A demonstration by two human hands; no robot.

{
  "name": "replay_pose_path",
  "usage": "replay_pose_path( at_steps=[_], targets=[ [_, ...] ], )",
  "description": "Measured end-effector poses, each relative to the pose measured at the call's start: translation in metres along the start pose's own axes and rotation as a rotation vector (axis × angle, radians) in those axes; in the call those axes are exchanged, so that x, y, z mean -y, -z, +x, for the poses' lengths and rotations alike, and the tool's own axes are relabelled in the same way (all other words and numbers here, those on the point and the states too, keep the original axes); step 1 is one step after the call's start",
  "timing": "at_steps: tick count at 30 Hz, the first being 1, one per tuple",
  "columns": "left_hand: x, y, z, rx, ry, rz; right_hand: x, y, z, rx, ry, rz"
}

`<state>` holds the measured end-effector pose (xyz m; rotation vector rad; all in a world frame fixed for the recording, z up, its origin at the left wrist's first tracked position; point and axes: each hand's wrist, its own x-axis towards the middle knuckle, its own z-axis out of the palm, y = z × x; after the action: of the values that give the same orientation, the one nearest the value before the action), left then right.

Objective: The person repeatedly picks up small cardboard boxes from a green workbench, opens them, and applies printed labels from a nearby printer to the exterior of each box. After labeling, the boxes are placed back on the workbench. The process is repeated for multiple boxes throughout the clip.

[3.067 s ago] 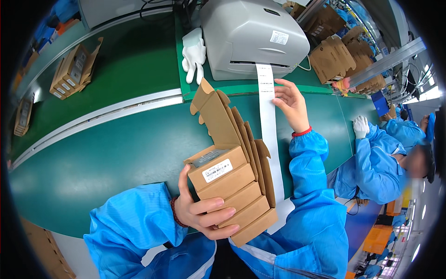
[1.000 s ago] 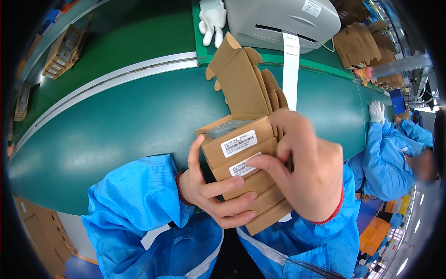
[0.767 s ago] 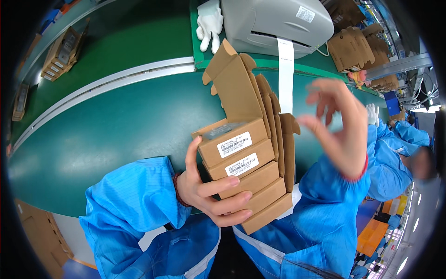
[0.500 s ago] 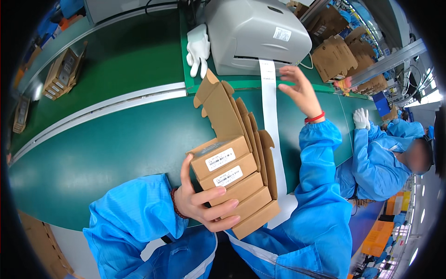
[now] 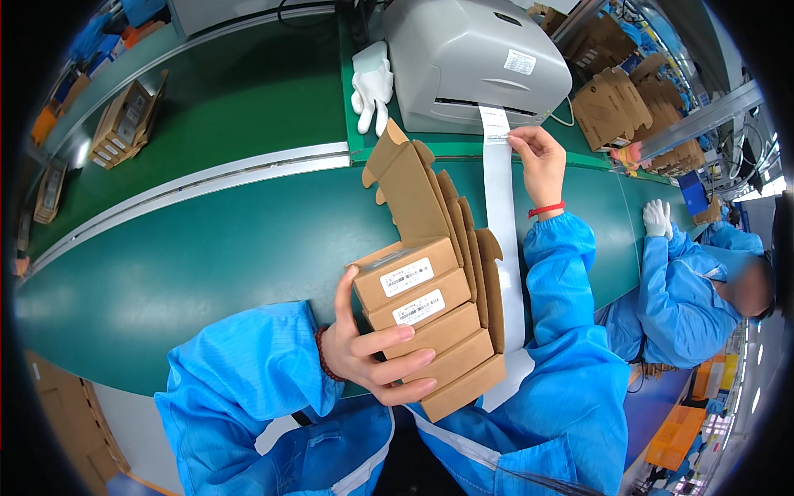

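My left hand [image 5: 372,355] grips a stack of several small brown cardboard boxes [image 5: 451,351], tilted, with their lids folded open toward the printer. The two uppermost boxes carry white barcode labels [image 5: 407,278]; the fronts of the lower ones that show are plain. At the grey label printer [image 5: 480,62], a long white label strip [image 5: 501,207] comes out of the slot and runs down over the table edge. Thumb and forefinger of my right hand [image 5: 542,161] pinch the right edge of that strip, a little below the slot.
A white glove [image 5: 372,87] lies left of the printer. Boxes [image 5: 124,124] stand on the green conveyor belt [image 5: 240,99] at the far left. Open cartons [image 5: 610,107] are stacked right of the printer. A person in blue [image 5: 686,298] with white gloves sits at the right.
My right hand has gone from open beside the strip to pinching its edge. The view has shifted slightly; my left hand still holds the boxes.
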<state>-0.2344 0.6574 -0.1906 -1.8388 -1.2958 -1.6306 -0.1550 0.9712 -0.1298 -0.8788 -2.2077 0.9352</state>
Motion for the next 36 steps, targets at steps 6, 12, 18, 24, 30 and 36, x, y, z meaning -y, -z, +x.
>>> replay_pose_path(
  at_steps=[6,12,18,24,30,36],
  targets=[
    [-0.002,-0.016,0.0,-0.206,0.035,-0.007,0.043,0.003,-0.028,-0.188,0.382,-0.281],
    [-0.002,-0.022,-0.003,-0.267,0.071,-0.038,0.158,0.012,-0.126,0.145,0.136,-0.003],
    [-0.002,-0.03,0.001,-0.353,0.078,-0.036,0.186,0.0,-0.143,0.459,0.136,-0.137],
    [0.001,-0.025,0.001,-0.252,0.032,0.011,0.182,-0.005,-0.143,0.451,0.187,-0.225],
    [0.002,-0.023,0.001,-0.206,0.024,0.037,0.18,-0.004,-0.142,0.461,0.212,-0.253],
    [0.001,-0.026,0.003,-0.214,0.024,0.039,0.18,0.002,-0.138,0.538,0.293,-0.337]
  ],
)
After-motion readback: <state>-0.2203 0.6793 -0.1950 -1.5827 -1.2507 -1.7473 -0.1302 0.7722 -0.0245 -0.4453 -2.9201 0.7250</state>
